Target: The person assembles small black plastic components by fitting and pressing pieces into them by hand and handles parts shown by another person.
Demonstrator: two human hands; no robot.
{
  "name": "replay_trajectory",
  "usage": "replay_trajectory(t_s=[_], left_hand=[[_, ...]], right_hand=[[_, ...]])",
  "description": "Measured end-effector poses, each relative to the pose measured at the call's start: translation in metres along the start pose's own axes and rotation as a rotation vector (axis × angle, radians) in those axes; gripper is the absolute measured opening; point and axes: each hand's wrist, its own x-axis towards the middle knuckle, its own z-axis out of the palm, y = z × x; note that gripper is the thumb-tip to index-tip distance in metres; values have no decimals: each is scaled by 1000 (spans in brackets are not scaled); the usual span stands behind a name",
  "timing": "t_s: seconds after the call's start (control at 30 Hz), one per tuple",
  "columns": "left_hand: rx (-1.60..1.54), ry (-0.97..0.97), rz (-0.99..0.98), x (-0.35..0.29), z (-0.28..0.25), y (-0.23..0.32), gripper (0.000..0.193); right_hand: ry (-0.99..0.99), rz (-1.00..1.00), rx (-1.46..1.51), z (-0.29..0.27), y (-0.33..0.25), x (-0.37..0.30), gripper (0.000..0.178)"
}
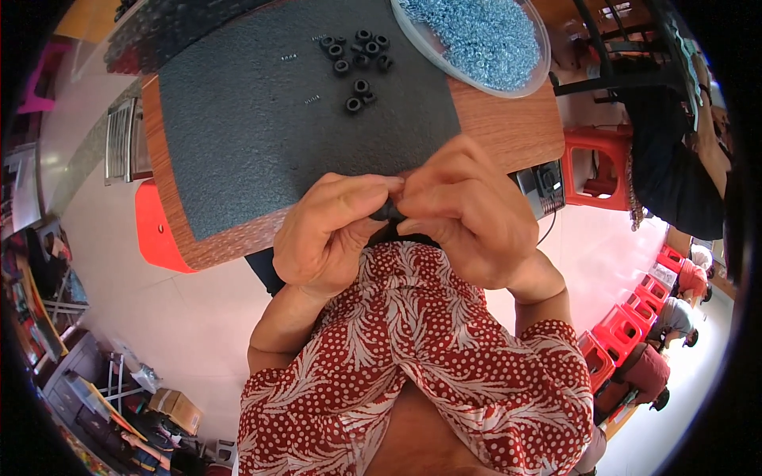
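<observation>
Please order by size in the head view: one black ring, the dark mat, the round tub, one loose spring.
1. Dark mat
2. Round tub, cut by the picture edge
3. Black ring
4. Loose spring, thinner but about as long

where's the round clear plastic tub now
Head view, upper right: the tub sits on the brown wood-grain table, overlapping the dark grey mat.

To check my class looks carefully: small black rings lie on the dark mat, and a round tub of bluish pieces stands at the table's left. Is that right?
Not quite: the head view shows the round tub of bluish pieces at the table's right. Small black rings do lie on the dark mat.
</observation>
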Motion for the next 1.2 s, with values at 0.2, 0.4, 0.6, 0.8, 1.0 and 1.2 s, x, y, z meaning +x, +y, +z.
replay_trajectory(t_s=[0.2,0.4,0.6,0.8,1.0,1.2], left_hand=[[1,-16,-7,3,-1,2,20],[-44,-22,-209,3,1,4,21],[-276,48,-642,-2,6,14,23],[-327,124,-779,-1,10,14,22],[-424,132,-844,1,10,7,19],[-465,160,-932,5,12,9,18]], right_hand=[[85,1,32,3,4,-1,24],[-27,318,203,-1,8,-6,18],[97,638,592,7,8,-3,7],[120,716,642,11,12,0,3],[156,640,419,22,25,-6,9],[175,-50,-278,30,35,-10,26]])
